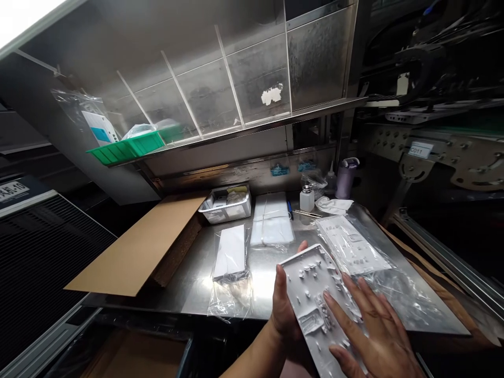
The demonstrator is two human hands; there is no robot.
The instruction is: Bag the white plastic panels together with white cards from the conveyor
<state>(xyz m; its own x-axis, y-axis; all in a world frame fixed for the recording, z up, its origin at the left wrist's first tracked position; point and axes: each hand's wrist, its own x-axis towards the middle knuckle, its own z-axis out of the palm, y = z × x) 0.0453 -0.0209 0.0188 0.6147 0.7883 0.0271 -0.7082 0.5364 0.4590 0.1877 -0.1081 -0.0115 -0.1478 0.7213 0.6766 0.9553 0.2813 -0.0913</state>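
A white moulded plastic panel (315, 294) is tilted in front of me, its inner side with small posts and a square recess facing up. My left hand (285, 310) grips its left edge, thumb on the near side and fingertips showing behind the top edge. Over the panel's right side lies my right hand (374, 325), fingers spread, the index fingertip at the raised details near the middle. Whether the other right fingers touch the panel is hard to see. Beyond the right hand, a similar white panel (350, 244) rests on clear plastic film on the metal table (189, 286).
Left of centre lie a bagged white piece (230, 252) and a stack of clear bags (271, 220). Behind are a white bin (226, 205), a dispenser bottle (307, 199), a cloth (334, 205) and a purple bottle (346, 178). Cardboard (137, 244) overhangs the left side.
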